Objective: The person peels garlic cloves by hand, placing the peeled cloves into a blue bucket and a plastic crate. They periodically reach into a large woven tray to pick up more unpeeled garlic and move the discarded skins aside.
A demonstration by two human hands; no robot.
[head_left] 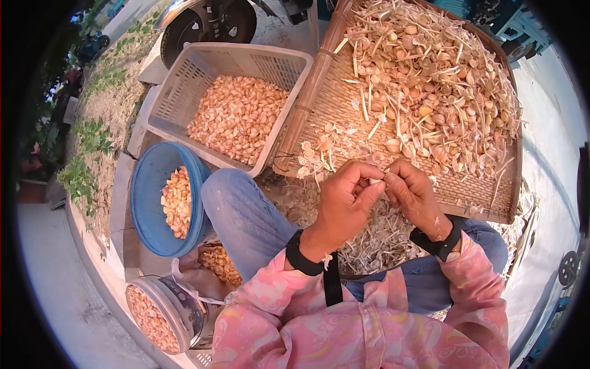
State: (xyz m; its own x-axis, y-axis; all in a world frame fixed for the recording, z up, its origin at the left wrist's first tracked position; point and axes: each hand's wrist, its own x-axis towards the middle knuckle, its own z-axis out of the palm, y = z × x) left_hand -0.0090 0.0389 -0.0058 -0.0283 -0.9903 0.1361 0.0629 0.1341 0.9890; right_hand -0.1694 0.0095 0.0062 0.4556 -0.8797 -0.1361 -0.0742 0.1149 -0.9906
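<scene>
My left hand [346, 200] and my right hand [419, 195] meet over the near edge of a woven bamboo tray [332, 104]. Both are closed, with thumbs and forefingers pinched together at the tips. A small pale garlic clove [374, 181] shows between the left fingers; the right fingertips press against it and hide part of it. On the tray beyond lies a heap of garlic cloves, dry stems and papery skins [430, 92]. Loose skins [322, 150] lie just left of the fingers.
A grey plastic crate [166, 117] of garlic cloves stands left of the tray. Nearer are a blue bucket [144, 203], a bag of cloves [219, 263] and a white bucket [182, 313], all holding cloves. Peelings [381, 243] cover the ground between my knees. A wheel [209, 27] stands behind the crate.
</scene>
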